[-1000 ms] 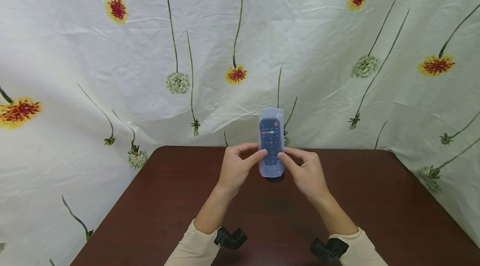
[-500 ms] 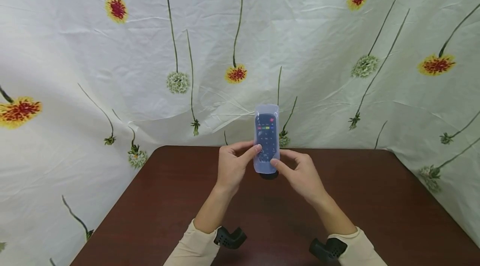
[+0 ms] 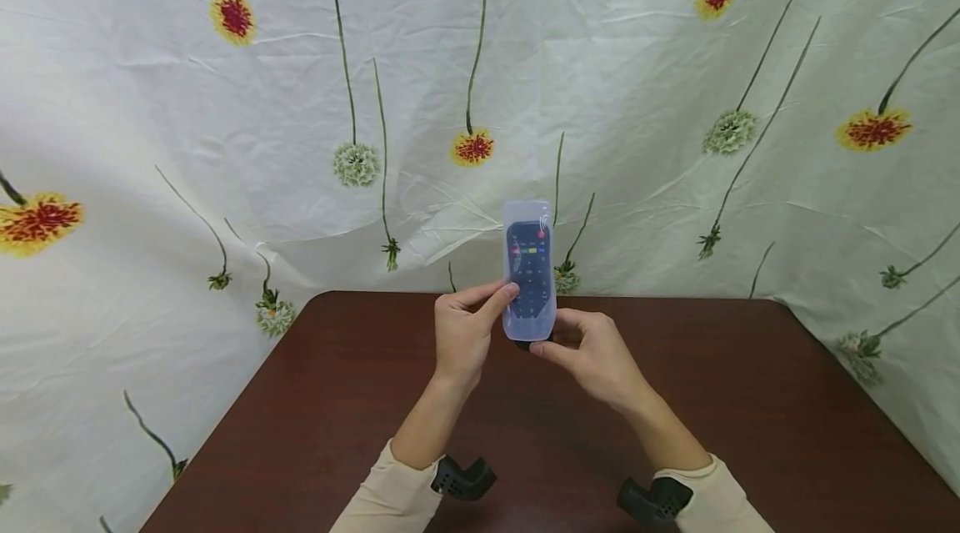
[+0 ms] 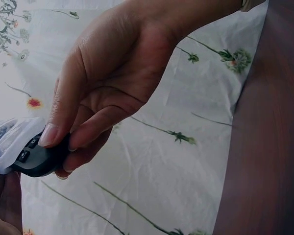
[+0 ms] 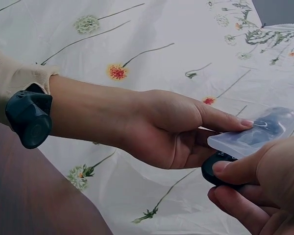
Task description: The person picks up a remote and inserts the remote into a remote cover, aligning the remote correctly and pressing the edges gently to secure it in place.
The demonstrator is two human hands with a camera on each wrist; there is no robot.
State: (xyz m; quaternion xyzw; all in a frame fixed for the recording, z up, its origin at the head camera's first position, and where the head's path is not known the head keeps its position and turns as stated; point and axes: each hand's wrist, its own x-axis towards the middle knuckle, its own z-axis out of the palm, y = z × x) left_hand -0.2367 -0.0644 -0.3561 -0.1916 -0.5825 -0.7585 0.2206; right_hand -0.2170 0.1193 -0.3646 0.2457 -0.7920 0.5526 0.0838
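Observation:
A dark remote control (image 4: 35, 160) with small coloured buttons sits in a translucent cover (image 3: 527, 210), held upright above the table in the head view. Its black end sticks out of the cover's lower opening. My left hand (image 3: 463, 333) grips the cover's left side, thumb on the front; the right wrist view shows that thumb on the cover (image 5: 242, 141). At the bottom, my right hand (image 3: 603, 354) pinches the protruding black end between thumb and fingers. The left wrist view shows this right hand (image 4: 112, 73) close up, with buttons visible beside its thumb.
A dark reddish-brown table (image 3: 540, 433) lies below the hands. Behind it hangs a white cloth (image 3: 420, 82) printed with flowers. Each wrist wears a black camera mount (image 3: 462, 479) over a cream sleeve.
The remote control in its cover has moved up and slightly left with my left hand. My right hand has shifted from the cover's right side down to the black end.

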